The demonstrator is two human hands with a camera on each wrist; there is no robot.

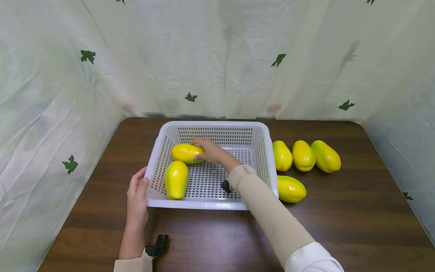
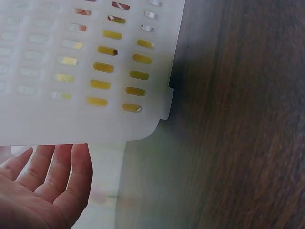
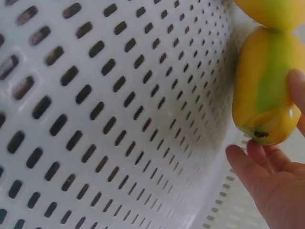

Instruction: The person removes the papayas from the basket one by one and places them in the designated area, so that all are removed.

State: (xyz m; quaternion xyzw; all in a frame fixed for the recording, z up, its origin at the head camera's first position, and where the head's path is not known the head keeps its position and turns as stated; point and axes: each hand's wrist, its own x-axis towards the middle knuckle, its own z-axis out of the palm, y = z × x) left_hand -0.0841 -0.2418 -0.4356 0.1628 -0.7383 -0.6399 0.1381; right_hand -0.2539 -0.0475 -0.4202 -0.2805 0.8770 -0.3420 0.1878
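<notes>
A white plastic basket [image 1: 210, 204] with slotted walls stands on the table. My left hand [image 1: 137, 196] holds its left rim; in the left wrist view that hand's fingers [image 2: 78, 179] reach up to the rim's edge. Inside the basket, my right hand [image 1: 212, 151] has its thumb and fingers around the near end of a yellow papaya [image 1: 185, 153] lying at the back left. The right wrist view shows this papaya [image 3: 267, 86] with a green streak and a dark stem end. A second papaya [image 1: 176, 180] lies in front of it, along the left wall.
Right of the basket, several more papayas [image 1: 303, 155] lie on the brown wooden table [image 1: 357, 211], one of them [image 1: 291, 189] nearer the front beside the basket wall. Pale curtains [image 1: 238, 56] with green leaf shapes enclose the back and sides.
</notes>
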